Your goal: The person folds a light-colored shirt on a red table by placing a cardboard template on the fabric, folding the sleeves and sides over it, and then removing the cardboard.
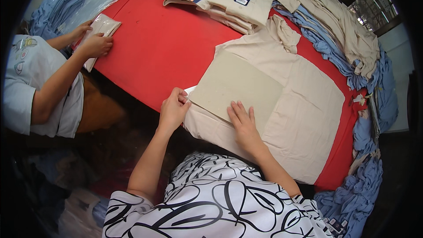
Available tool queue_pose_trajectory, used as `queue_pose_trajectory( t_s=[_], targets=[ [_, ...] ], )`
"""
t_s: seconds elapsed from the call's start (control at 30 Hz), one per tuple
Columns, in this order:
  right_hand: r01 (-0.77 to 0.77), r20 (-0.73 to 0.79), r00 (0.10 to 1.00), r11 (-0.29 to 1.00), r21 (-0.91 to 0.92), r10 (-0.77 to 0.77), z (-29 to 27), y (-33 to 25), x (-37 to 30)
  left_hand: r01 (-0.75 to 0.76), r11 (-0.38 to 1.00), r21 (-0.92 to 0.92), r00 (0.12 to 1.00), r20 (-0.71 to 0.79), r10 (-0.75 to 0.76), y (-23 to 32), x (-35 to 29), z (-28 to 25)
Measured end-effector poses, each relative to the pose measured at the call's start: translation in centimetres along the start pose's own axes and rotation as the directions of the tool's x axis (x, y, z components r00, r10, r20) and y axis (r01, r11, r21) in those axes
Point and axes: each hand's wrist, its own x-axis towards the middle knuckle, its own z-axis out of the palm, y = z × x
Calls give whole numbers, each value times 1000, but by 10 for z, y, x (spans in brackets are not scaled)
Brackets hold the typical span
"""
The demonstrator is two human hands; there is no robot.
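In the head view, the greyish board (235,83) lay on the beige garment (310,105), over the red table (154,35). At its eight o'clock, the left hand (173,110) was pinching the corner, beside a white slip (191,89); at six, the right hand (244,127) rested flat, its grip spread.

A broad red table (163,31) fills the middle of the room, its smooth top faintly shiny under soft light. At the far right, a barred window (374,6) sits in a dark frame, with a pale wall panel (398,53) beneath it. The near left is deep in shadow, the floor indistinct.
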Motion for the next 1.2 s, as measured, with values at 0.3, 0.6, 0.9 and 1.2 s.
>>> queue_pose_trajectory(
  t_s=[0.3, 0.6, 0.9, 1.2],
  targets=[
    [72, -54, 995, 993, -97, -78, 7, 5, -1, -61, 998, -23, 995, -79, 59, -6, 9, -6],
    [61, -80, 994, 993, -99, -69, 5, 3, 3, -630, 691, 355, 752, 58, 656, 40, 13, 82],
    [-109, 20, 994, 927, 359, 109, -81, 73, 73, -506, 633, 585, 815, 84, 574, 40, 20, 104],
    [-596, -622, 680, 787, -160, 389, -100, 221, 215, -502, 651, 569, 829, 102, 551, 48, 22, 111]
  ],
)
